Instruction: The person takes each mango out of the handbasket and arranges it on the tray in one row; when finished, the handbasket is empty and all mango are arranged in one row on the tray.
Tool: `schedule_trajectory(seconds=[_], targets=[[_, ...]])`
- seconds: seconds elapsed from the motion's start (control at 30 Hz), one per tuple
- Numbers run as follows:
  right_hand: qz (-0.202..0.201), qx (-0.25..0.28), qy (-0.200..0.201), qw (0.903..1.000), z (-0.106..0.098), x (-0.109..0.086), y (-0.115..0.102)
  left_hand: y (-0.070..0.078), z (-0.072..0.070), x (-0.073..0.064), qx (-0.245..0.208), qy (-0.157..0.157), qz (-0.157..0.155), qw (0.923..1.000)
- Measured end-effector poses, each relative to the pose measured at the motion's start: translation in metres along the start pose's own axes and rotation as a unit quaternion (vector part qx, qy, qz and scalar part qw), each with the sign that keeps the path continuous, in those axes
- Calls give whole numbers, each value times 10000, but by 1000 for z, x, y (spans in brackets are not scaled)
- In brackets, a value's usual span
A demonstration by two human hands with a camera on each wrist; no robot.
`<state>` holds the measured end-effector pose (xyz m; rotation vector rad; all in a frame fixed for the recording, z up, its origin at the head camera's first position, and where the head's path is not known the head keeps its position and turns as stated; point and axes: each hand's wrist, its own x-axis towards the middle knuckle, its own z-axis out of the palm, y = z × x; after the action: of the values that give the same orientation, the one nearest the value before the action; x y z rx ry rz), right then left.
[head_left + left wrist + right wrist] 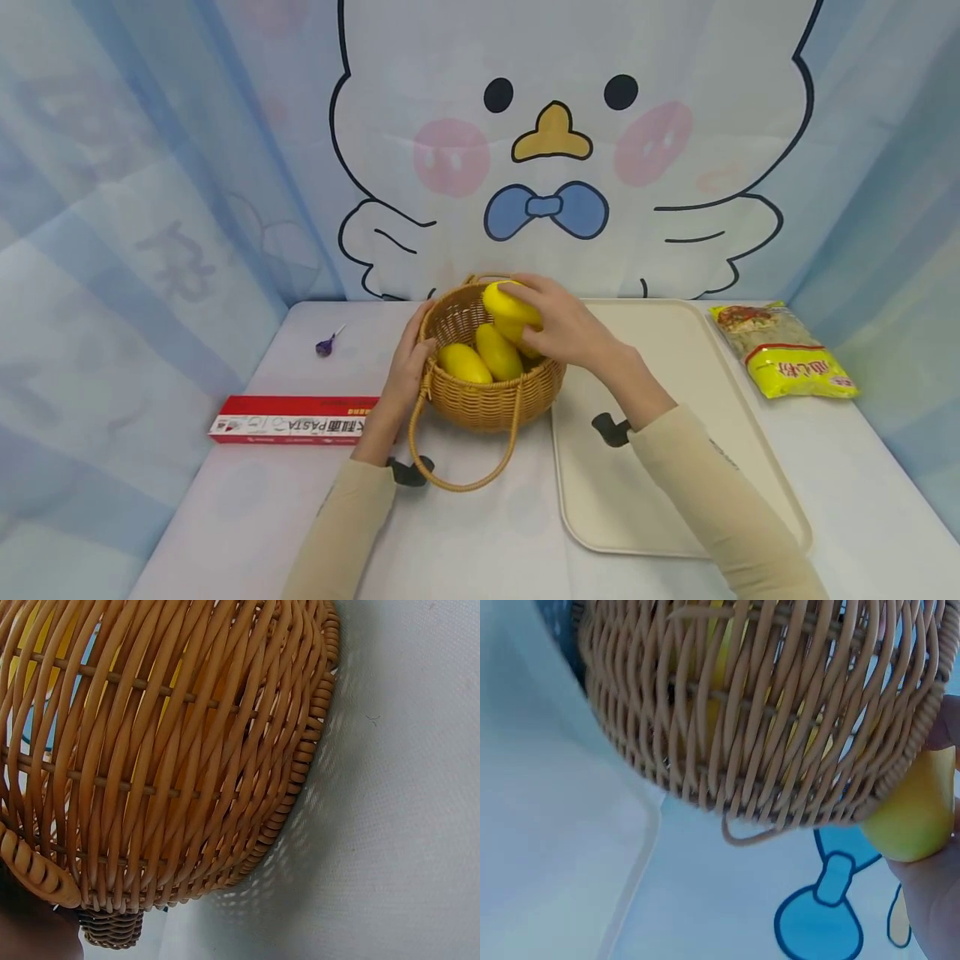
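Observation:
A round wicker basket point(487, 408) stands mid-table, its front handle point(465, 488) hanging down over the near side. Several yellow mangoes point(465, 363) lie inside. My left hand point(403, 373) grips the basket's left rim, with the thumb over the edge. At the right rim, my right hand point(566, 323) holds a yellow mango point(501, 302) above the others. In the right wrist view that mango point(913, 814) shows beside the basket rim, between thumb and fingers. The left wrist view is filled by the woven side of the basket point(172, 750), with yellow showing through the gaps.
A beige tray point(660, 492) lies right of the basket, close beside it. Farther right is a yellow bag of dry noodles point(798, 358). On the left are a red and white pasta box point(292, 421) and a purple lollipop point(326, 345). A printed curtain point(555, 258) hangs behind.

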<state>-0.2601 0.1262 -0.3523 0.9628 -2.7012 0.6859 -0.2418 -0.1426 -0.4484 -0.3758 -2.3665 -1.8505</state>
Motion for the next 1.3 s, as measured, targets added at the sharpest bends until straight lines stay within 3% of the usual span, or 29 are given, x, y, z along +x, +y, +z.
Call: schedule_trajectory(seconds=[0.07, 0.3, 0.57, 0.7, 0.97, 1.3], targets=[[72, -24, 95, 9999, -2, -4, 4, 3, -1, 0, -36, -60, -68, 10000], [338, -27, 538, 9980, -13, -15, 19, 39, -4, -13, -59, -228, -220, 9995], [789, -116, 921, 9925, -18, -27, 41, 5, -3, -1, -99, -105, -228, 9996], [1045, -95, 1050, 9889, -17, -33, 53, -1, -1, 0, -79, -31, -153, 9998], [1713, 96, 764, 9822, -4, -41, 72, 0, -2, 0, -111, 13, -146, 9998], [2127, 254, 236, 9765, 28, -43, 99, 36, -6, -10, -183, -182, -224, 9994]])
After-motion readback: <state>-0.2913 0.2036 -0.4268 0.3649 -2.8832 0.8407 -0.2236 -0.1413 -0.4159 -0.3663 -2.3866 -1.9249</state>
